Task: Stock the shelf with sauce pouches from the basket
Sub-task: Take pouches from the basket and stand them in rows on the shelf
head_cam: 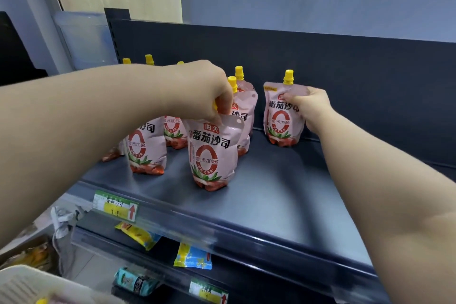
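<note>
Several pink sauce pouches with yellow caps stand on the dark shelf (271,192). My left hand (204,89) reaches across from the left and grips the top of the front pouch (212,155), its cap hidden under my fingers. That pouch stands upright near the shelf's middle. My right hand (308,106) pinches the upper right side of another pouch (281,116), which stands alone by the back panel on the right. Further pouches (145,148) stand behind my left arm, partly hidden. A corner of the pale basket (29,286) shows at the bottom left.
A clear price rail with a green and yellow label (114,206) runs along the shelf's front edge. Lower shelves hold yellow and blue snack packets (192,258). The dark back panel (345,69) closes the shelf behind. Bare shelf lies right of the front pouch.
</note>
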The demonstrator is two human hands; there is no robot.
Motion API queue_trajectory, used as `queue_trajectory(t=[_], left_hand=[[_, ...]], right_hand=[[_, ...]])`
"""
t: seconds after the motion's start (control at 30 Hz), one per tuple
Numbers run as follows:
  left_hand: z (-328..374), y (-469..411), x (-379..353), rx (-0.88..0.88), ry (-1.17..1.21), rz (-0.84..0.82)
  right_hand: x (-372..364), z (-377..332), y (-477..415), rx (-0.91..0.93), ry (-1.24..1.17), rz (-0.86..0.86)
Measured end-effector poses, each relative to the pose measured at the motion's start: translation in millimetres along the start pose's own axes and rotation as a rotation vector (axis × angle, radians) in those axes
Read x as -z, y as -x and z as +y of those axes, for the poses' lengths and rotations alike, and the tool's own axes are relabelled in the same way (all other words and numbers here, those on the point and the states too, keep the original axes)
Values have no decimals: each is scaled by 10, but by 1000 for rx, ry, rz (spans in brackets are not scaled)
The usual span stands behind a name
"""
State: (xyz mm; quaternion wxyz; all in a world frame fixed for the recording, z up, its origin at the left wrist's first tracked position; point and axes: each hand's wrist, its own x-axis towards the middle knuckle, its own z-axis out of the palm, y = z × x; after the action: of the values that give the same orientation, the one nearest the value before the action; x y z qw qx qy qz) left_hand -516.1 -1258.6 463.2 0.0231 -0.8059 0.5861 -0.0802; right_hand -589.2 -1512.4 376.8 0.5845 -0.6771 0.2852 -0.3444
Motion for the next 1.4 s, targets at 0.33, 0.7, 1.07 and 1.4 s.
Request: queue_trajectory(t=[0.33,0.7,1.07,1.4], left_hand=[[-23,48,-19,8,-61,2],[-62,20,-124,13,49,129],[81,235,-1049,509,1321,543],[311,246,-1249,710,2316,200]], right_hand=[[104,-25,-47,6,131,-13],[-628,-85,1138,412,288,-486],[-682,-200,1178,203,-274,-167],[-776,-177,1067,216,-250,-58]])
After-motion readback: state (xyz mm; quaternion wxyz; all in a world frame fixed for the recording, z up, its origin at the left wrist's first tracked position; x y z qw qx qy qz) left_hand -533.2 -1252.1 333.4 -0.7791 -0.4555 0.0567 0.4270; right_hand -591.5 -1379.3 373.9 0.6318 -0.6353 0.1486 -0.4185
